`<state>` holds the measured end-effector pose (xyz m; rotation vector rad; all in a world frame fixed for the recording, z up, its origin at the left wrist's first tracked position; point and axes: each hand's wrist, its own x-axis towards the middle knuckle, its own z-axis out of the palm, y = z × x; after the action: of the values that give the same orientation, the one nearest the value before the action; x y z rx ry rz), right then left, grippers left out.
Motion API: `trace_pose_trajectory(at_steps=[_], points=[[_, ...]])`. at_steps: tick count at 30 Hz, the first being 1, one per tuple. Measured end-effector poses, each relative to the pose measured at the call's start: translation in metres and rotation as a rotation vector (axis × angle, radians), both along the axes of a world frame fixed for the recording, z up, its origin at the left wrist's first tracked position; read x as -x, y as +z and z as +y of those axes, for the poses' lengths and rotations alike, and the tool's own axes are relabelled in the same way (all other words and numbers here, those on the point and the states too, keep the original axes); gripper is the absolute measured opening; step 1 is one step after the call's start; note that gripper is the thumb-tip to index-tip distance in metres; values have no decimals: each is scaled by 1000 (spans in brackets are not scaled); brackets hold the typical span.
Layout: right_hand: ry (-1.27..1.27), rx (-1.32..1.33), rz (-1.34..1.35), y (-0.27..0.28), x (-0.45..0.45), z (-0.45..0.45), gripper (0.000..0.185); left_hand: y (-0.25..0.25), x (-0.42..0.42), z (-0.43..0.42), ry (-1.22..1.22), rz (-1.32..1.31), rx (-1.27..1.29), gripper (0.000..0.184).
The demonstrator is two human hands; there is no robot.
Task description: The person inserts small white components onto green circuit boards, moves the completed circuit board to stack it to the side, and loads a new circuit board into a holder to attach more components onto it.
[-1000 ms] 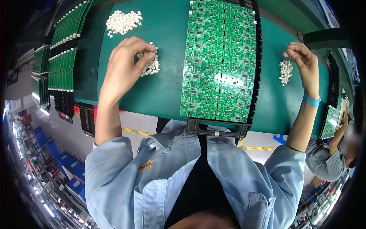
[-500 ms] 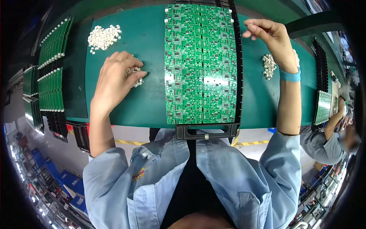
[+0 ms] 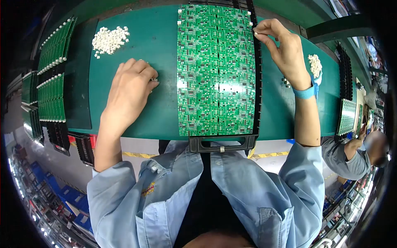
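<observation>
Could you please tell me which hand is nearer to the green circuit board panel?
Right. The right hand is close beside the right edge of the green circuit board panel, near its far end; the left hand is farther away, to its left.

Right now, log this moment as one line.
left hand: curled, grip unclear; right hand: pinching white part at right edge of board; board: white connectors at both top corners

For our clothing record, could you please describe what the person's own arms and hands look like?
The left hand and right hand are both ungloved. The left sleeve and right sleeve are loose, light blue cloth, ending near the elbows. A brighter blue wristband shows on the right only.
</observation>
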<state>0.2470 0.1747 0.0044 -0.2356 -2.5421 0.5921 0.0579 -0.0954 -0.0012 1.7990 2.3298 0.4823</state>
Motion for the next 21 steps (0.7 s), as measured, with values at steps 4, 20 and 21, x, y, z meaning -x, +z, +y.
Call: trace_pose_trajectory(at_steps=[4, 20, 21], points=[[24, -125, 15, -2, 0, -3, 17, 1, -6, 1, -10, 87, 0, 9], [-43, -401, -182, 9, 2, -20, 11, 4, -5, 2, 13, -94, -75, 8], [-46, -415, -183, 9, 2, -21, 10, 4, -4, 3, 9, -113, -92, 7]])
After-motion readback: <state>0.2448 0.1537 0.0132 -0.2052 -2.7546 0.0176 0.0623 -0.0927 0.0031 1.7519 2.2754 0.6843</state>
